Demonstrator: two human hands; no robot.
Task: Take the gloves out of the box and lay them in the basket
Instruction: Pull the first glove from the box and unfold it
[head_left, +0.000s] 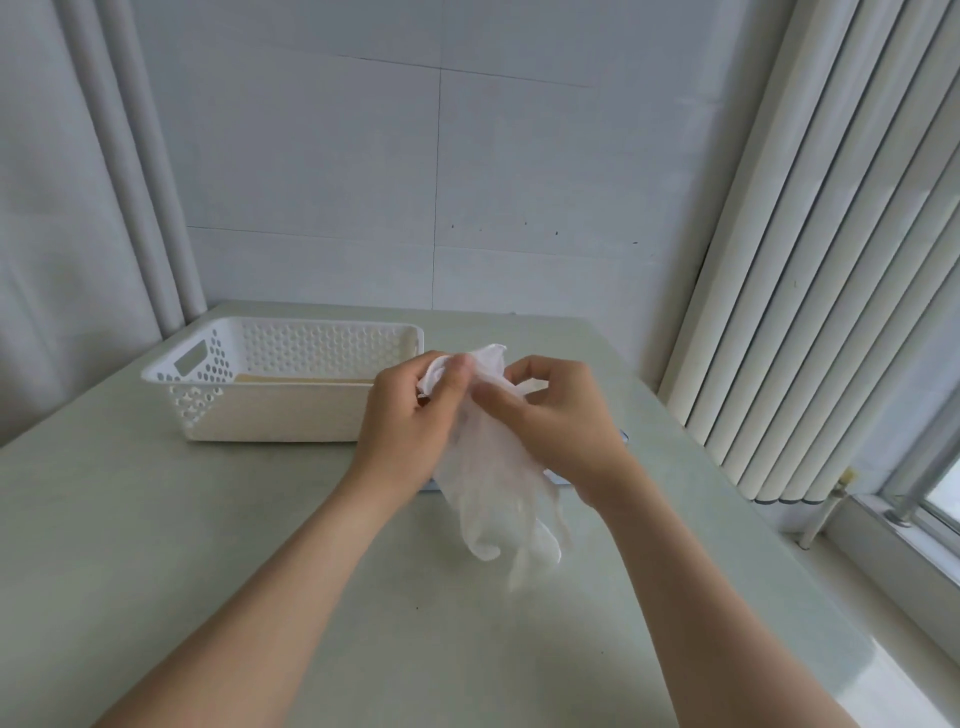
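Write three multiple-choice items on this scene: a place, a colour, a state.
1. The basket stands: A) left of the left hand B) on a shelf C) on a chair.
2. The glove is: A) blue B) white C) black.
3. The glove is: A) lying in the basket B) held by both hands C) hanging from a hook.
Answers: 1 A, it sits to that hand's left; 2 B, it looks white; 3 B, the left hand and right hand both pinch it above the table.
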